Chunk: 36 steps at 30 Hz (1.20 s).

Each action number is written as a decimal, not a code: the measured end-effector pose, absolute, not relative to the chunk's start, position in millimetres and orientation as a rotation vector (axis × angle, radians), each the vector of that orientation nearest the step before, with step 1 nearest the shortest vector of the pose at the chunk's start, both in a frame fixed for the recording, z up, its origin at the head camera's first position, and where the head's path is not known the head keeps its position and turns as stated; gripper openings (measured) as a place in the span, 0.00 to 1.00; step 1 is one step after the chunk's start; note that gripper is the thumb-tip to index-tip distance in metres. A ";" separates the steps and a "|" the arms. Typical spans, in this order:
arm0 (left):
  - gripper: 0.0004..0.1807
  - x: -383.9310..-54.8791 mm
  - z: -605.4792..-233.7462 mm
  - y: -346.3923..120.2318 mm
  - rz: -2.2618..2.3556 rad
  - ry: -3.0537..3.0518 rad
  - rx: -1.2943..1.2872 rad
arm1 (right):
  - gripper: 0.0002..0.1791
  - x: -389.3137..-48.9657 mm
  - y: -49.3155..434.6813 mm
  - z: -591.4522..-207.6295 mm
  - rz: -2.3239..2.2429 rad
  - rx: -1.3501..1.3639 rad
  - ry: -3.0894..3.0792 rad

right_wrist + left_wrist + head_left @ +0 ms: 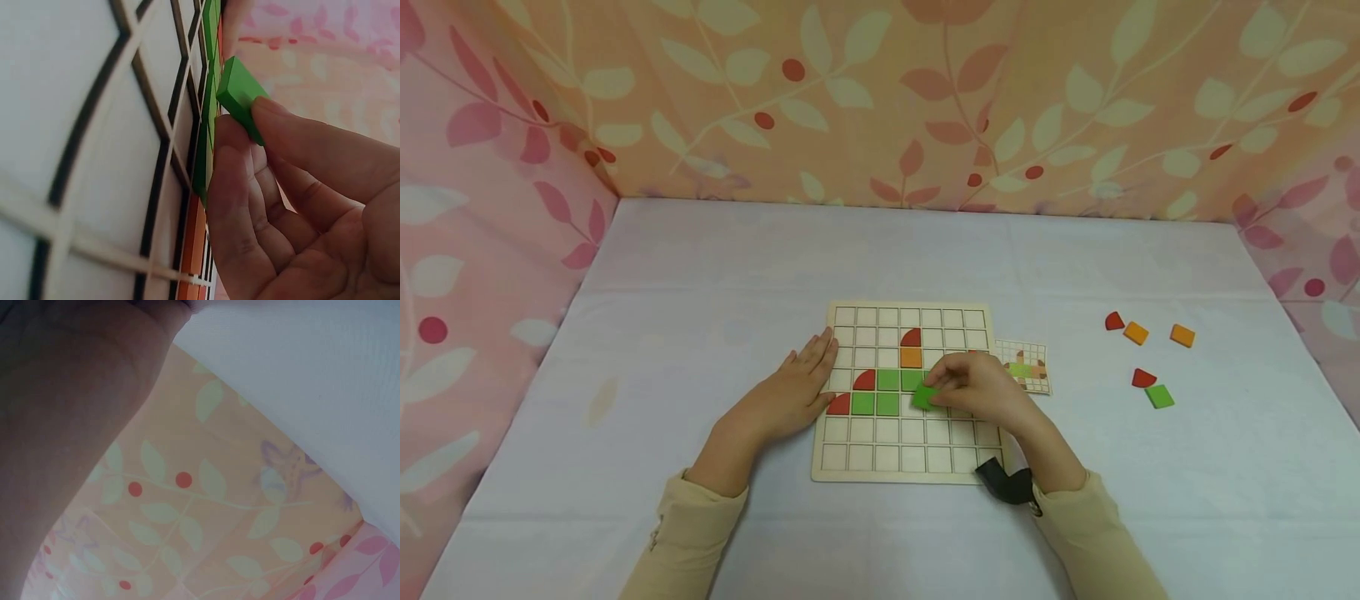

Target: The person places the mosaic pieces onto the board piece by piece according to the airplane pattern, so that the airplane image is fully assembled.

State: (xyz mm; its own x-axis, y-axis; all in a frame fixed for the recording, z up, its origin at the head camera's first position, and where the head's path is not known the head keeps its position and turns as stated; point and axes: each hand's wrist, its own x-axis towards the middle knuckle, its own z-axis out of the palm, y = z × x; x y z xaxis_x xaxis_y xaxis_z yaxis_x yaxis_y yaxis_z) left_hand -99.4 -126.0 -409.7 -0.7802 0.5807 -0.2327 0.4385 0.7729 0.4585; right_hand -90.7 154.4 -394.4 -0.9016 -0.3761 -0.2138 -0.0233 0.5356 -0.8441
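Note:
A wooden grid board lies on the white-covered table. Several green squares, an orange square and red quarter-circle pieces sit in its cells. My left hand rests along the board's left edge, fingers extended. Over the middle of the board, my right hand pinches a green square tile between thumb and fingers, the tile tilted in the right wrist view. That hand covers some cells, with a bit of red showing behind it. The left wrist view shows only part of the left hand and forearm.
A small pattern card lies at the board's right edge, partly under it or the hand. Farther right are loose pieces: orange squares, red quarter circles and a green square. Patterned cloth hangs behind the table.

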 end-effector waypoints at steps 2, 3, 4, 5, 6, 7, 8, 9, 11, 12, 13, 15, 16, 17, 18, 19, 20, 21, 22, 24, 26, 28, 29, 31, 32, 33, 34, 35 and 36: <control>0.37 -99.5 -409.9 -125.8 0.543 2.604 0.779 | 0.06 -91.7 151.9 -394.7 -1.314 -0.329 2.398; 0.37 -99.5 -410.4 -125.9 0.543 2.604 0.779 | 0.06 -92.2 151.1 -395.0 -1.315 -0.335 2.395; 0.37 -99.5 -410.3 -125.8 0.540 2.604 0.778 | 0.06 -92.5 150.4 -395.2 -1.316 -0.340 2.394; 0.37 -99.5 -410.2 -125.7 0.539 2.603 0.777 | 0.06 -92.8 149.8 -395.4 -1.318 -0.346 2.392; 0.37 -99.5 -410.2 -125.6 0.541 2.604 0.779 | 0.06 -93.1 149.4 -395.6 -1.318 -0.351 2.393; 0.37 -99.6 -410.4 -125.6 0.542 2.605 0.781 | 0.06 -93.4 149.2 -396.0 -1.314 -0.363 2.397; 0.37 -99.6 -410.6 -125.6 0.542 2.605 0.778 | 0.06 -93.6 149.1 -396.6 -1.312 -0.373 2.398; 0.37 -99.5 -410.6 -125.5 0.546 2.605 0.778 | 0.06 -93.8 149.1 -397.1 -1.312 -0.385 2.397; 0.37 -99.4 -410.5 -125.6 0.550 2.604 0.774 | 0.05 -94.2 149.1 -398.4 -1.310 -0.410 2.398; 0.37 -99.4 -410.7 -125.7 0.553 2.603 0.775 | 0.05 -94.3 148.9 -398.9 -1.307 -0.418 2.400; 0.37 -99.5 -410.4 -125.8 0.554 2.602 0.774 | 0.05 -94.3 148.6 -399.2 -1.305 -0.426 2.403; 0.36 -99.6 -409.7 -125.7 0.556 2.601 0.776 | 0.05 -94.4 148.2 -399.6 -1.301 -0.431 2.415; 0.36 -99.6 -409.6 -125.8 0.557 2.600 0.776 | 0.05 -94.3 147.8 -399.4 -1.294 -0.435 2.428; 0.36 -99.7 -409.6 -125.9 0.558 2.600 0.777 | 0.05 -94.3 147.4 -399.3 -1.286 -0.439 2.440; 0.36 -99.7 -409.4 -125.9 0.559 2.600 0.779 | 0.05 -94.3 147.1 -399.1 -1.279 -0.443 2.452; 0.36 -99.8 -409.2 -125.9 0.561 2.600 0.782 | 0.05 -94.2 146.9 -399.5 -1.270 -0.453 2.465; 0.36 -99.7 -409.3 -125.9 0.561 2.600 0.781 | 0.05 -94.1 146.5 -399.6 -1.262 -0.454 2.474; 0.36 -99.7 -409.3 -126.0 0.563 2.599 0.782 | 0.05 -94.0 146.3 -399.7 -1.253 -0.456 2.483; 0.36 -99.7 -409.4 -126.0 0.564 2.599 0.782 | 0.05 -94.1 146.1 -400.1 -1.245 -0.455 2.489; 0.36 -99.8 -409.1 -125.8 0.567 2.598 0.786 | 0.05 -93.9 146.0 -400.9 -1.235 -0.450 2.496; 0.36 -99.9 -409.3 -125.7 0.567 2.599 0.786 | 0.05 -93.6 145.7 -401.0 -1.225 -0.431 2.498; 0.36 -99.9 -409.5 -125.7 0.567 2.599 0.784 | 0.05 -93.2 145.7 -401.1 -1.222 -0.427 2.501; 0.36 -99.9 -409.7 -125.7 0.564 2.599 0.784 | 0.05 -92.8 145.6 -400.8 -1.224 -0.426 2.498; 0.36 -100.1 -410.0 -125.8 0.561 2.601 0.785 | 0.04 -92.2 145.3 -400.2 -1.225 -0.423 2.495; 0.36 -100.2 -409.8 -125.8 0.563 2.602 0.786 | 0.04 -92.0 145.0 -399.8 -1.225 -0.426 2.495; 0.36 -100.2 -409.8 -125.8 0.563 2.602 0.785 | 0.04 -91.9 144.8 -399.5 -1.224 -0.427 2.496; 0.36 -100.2 -409.8 -125.8 0.563 2.602 0.785 | 0.04 -91.8 144.6 -399.3 -1.223 -0.427 2.494; 0.37 -100.3 -409.8 -125.6 0.561 2.603 0.783 | 0.04 -91.9 144.3 -399.3 -1.219 -0.423 2.496; 0.37 -100.4 -410.0 -125.3 0.559 2.602 0.779 | 0.04 -92.1 144.1 -399.3 -1.214 -0.423 2.502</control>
